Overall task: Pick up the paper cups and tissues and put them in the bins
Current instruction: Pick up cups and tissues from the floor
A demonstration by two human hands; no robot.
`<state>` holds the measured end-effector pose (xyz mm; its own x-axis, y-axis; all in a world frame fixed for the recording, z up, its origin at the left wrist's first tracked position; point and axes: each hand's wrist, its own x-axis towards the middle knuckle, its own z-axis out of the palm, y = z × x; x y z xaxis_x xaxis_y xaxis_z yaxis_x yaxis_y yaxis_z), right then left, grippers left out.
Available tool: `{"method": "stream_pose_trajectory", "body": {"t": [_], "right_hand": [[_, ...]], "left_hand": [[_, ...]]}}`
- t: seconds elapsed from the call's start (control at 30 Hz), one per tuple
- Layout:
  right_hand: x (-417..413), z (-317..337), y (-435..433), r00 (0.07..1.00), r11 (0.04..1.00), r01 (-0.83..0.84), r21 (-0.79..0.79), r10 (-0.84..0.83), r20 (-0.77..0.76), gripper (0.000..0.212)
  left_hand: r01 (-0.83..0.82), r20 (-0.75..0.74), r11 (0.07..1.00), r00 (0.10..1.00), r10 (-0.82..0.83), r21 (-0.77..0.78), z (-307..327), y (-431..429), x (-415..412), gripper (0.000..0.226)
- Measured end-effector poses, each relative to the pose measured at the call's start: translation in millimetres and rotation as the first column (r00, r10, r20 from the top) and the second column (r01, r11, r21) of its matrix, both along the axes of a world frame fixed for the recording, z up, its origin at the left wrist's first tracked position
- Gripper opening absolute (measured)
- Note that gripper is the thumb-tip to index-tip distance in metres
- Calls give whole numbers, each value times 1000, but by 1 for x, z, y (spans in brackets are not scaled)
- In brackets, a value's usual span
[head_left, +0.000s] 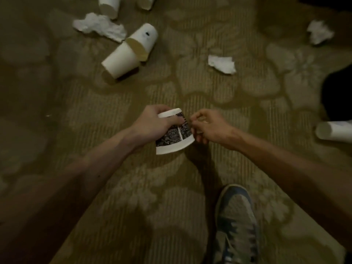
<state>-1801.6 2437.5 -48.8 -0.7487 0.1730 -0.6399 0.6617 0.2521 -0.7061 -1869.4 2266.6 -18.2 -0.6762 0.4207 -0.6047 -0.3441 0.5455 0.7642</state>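
My left hand (pixel 152 124) grips a paper cup with a black-and-white pattern (pixel 174 137), held above the carpet at the middle of the view. Just right of the cup, my right hand (pixel 207 126) has its fingers curled, fingertips at the cup's side; whether it pinches anything is unclear. On the carpet lie two white paper cups (pixel 122 60) (pixel 145 38) mouth to mouth, another white cup (pixel 333 131) at the right edge, and two more cups (pixel 109 5) (pixel 146 1) at the top. Crumpled tissues lie at the upper left (pixel 100 27), the middle (pixel 222 63) and the upper right (pixel 319 32).
The floor is patterned brown carpet (pixel 190 88). My shoe (pixel 236 225) stands at the bottom right. A dark shape (pixel 339 96) fills the right edge. No bin is in view.
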Motion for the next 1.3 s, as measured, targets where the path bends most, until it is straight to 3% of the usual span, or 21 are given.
{"method": "stream_pose_trajectory", "body": {"t": [0.2, 0.33, 0.5, 0.77, 0.97, 1.07, 1.13, 1.23, 1.3], "right_hand": [[-37, -5, 84, 989, 948, 113, 298, -78, -129, 20], [-82, -14, 127, 968, 872, 231, 432, -163, -189, 51], [-117, -40, 159, 993, 815, 80, 574, -17, -114, 76], [-126, -68, 172, 895, 573, -86, 815, 404, -190, 63], [-125, -73, 170, 853, 472, -29, 881, 471, -224, 48], [-125, -72, 172, 866, 507, 0, 862, 430, -253, 44], [-126, -70, 173, 889, 593, 44, 804, 344, -302, 38], [-117, -58, 171, 884, 819, 276, 502, -11, -467, 15], [-87, -48, 180, 855, 842, 402, 359, -205, -476, 13]], "left_hand": [[8, 36, 1000, 999, -7, -20, 1, 63, -16, 20], [-37, 39, 999, 998, 39, -28, -1, 96, -39, 17], [-67, 54, 997, 996, 70, -48, -13, 134, -69, 24], [91, 27, 972, 996, -87, -214, -22, 157, -102, 23], [236, -2, 937, 970, -245, -258, -11, 166, -115, 28], [263, -42, 947, 961, -275, -186, -8, 177, -121, 18], [253, -40, 958, 965, -260, -137, -11, 187, -125, 14], [246, -68, 963, 965, -255, -109, -19, 209, -128, 14], [389, -109, 914, 910, -401, -114, -25, 231, -123, 14]]}}
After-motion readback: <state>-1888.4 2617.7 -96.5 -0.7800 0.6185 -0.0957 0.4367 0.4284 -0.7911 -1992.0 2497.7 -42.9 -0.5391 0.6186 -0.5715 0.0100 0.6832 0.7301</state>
